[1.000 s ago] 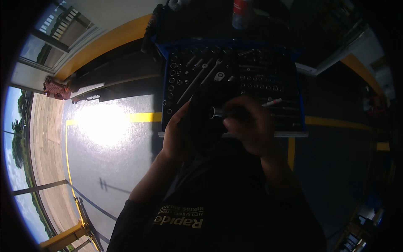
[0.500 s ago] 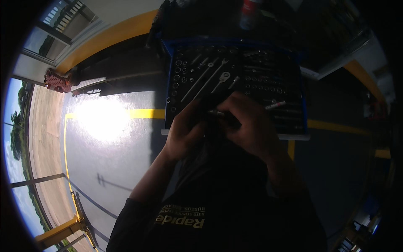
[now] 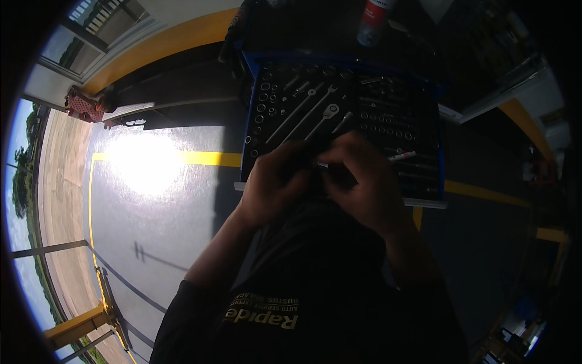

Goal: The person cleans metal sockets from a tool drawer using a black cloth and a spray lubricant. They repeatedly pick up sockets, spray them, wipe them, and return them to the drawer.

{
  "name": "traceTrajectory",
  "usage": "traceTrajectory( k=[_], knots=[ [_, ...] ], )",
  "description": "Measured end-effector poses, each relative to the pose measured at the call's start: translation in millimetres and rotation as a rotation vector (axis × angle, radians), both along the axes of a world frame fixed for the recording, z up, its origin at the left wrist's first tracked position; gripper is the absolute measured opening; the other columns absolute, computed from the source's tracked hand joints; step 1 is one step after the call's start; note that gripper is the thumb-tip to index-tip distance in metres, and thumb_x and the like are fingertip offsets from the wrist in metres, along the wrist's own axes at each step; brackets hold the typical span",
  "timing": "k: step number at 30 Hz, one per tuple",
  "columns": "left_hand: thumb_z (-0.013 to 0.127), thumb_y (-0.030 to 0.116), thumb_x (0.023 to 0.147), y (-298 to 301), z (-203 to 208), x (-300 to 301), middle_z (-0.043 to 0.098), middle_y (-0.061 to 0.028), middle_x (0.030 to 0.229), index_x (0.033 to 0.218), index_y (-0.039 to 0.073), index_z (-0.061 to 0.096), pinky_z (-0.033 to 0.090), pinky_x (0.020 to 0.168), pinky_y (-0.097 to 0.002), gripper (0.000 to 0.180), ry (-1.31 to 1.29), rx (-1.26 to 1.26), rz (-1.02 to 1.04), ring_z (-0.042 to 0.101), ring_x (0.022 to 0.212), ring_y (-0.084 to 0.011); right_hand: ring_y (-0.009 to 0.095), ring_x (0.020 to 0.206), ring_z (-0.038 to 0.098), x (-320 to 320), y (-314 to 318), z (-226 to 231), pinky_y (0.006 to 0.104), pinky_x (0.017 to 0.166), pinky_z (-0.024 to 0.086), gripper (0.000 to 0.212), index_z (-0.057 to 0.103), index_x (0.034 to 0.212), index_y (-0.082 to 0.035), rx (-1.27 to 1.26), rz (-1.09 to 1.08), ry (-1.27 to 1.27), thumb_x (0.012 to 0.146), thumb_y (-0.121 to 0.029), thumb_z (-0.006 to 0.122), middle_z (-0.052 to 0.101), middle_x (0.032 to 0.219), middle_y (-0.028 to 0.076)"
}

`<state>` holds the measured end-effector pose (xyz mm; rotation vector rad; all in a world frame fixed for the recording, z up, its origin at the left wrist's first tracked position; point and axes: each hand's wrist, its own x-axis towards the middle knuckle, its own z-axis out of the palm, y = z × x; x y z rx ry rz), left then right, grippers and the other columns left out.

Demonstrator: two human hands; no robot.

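My left hand (image 3: 274, 185) and my right hand (image 3: 364, 179) meet in front of my body, over the near edge of an open tool drawer (image 3: 248, 167). A small shiny metal piece (image 3: 323, 164) shows at the closed fingertips of my right hand; its kind is too dark to make out. The fingers of my left hand are curled close beside it, and whatever they hold is lost in shadow. Beyond the hands, a ratchet (image 3: 330, 111), a combination wrench (image 3: 331, 90) and rows of sockets (image 3: 260, 108) lie in the drawer's black insert.
A spray can (image 3: 374, 21) with a red and white label stands on the dark cabinet top behind the drawer. A white marker-like stick (image 3: 401, 156) lies in the drawer's right half. Sunlight glares on the grey floor (image 3: 163, 224) at left, near a yellow metal frame (image 3: 79, 324).
The view has shifted slightly, so the drawer and can sit a little differently in it. Both hands stay together, with only small finger movement around the metal piece.
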<state>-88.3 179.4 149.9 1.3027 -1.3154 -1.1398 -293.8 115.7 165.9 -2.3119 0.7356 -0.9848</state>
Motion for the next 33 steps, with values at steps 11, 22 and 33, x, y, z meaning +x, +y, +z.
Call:
traceTrajectory(
  k=[11,22,33],
  knots=[
    [0.059,0.003,0.091,-7,16,-5,0.071,-0.0234,0.097,0.118,-0.007,0.066,0.057,0.079,-0.0458,0.029,-0.336,-0.127,-0.084,0.075,0.089,-0.0349,0.024,0.094,0.072,-3,0,1,0.0396,0.079,0.061,0.028,0.069,0.109,-0.004,0.056,0.023,0.058,0.086,-0.003,0.084,0.067,0.105,0.009],
    [0.057,0.007,0.094,-7,9,3,0.067,-0.0230,0.098,0.113,-0.004,0.058,0.053,0.081,-0.0485,0.021,-0.408,-0.038,-0.220,0.071,0.091,-0.0400,0.026,0.099,0.072,-7,-18,-1,0.0404,0.084,0.061,0.025,0.069,0.110,-0.003,-0.040,0.206,0.088,0.088,0.000,0.080,0.070,0.111,0.010],
    [0.057,0.008,0.097,-8,2,1,0.068,-0.0243,0.092,0.114,-0.001,0.054,0.053,0.076,-0.0530,0.020,-0.454,-0.040,-0.212,0.071,0.083,-0.0417,0.026,0.092,0.074,-4,-16,1,0.0427,0.078,0.059,0.017,0.065,0.109,-0.003,0.138,0.182,0.150,0.098,-0.010,0.077,0.071,0.099,0.012]
  ],
)
